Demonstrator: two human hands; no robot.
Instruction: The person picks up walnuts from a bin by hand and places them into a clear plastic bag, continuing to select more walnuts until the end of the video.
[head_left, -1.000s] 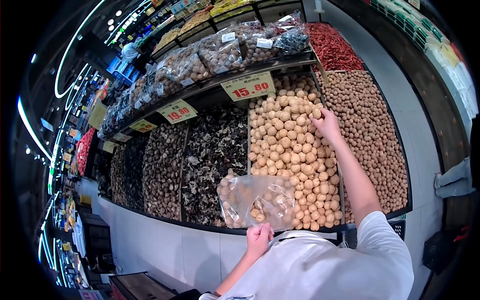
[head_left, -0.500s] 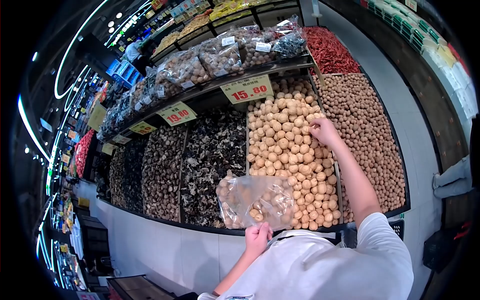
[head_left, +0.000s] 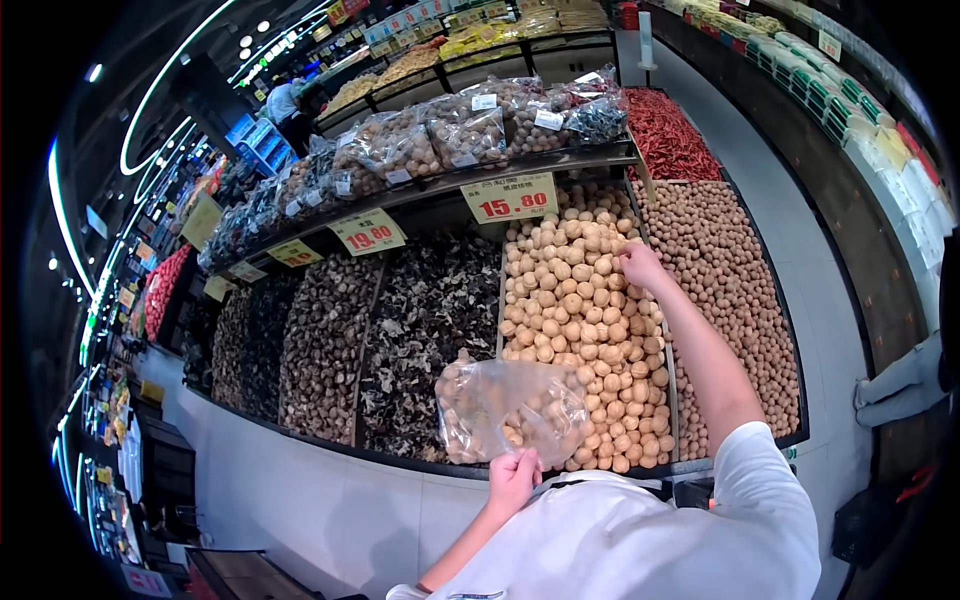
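And the right hand [head_left: 645,268] has just edged left across the pile of large pale walnuts [head_left: 570,300], right of centre in the frame. Its fingertips come down among the top walnuts. The fingers are bent in towards the thumb, only a little open at most; whether a nut sits between them, I cannot tell. So the hand is at the pile, well apart from the bag.

Down at lower centre, the left hand [head_left: 515,480] is closed, pinching the near edge of the clear plastic bag [head_left: 512,400]. Nuts show through the film, and the bag lies partly over the dark dried goods [head_left: 430,300], partly over the walnuts.

Against the earlier frames, the view tips up: the 15.80 price card [head_left: 508,197] sits lower, and more of the far shelves shows at the top. A second ago a walnut shows at the right fingertips; now none stands out clearly. The left hand's pinch looks unchanged.
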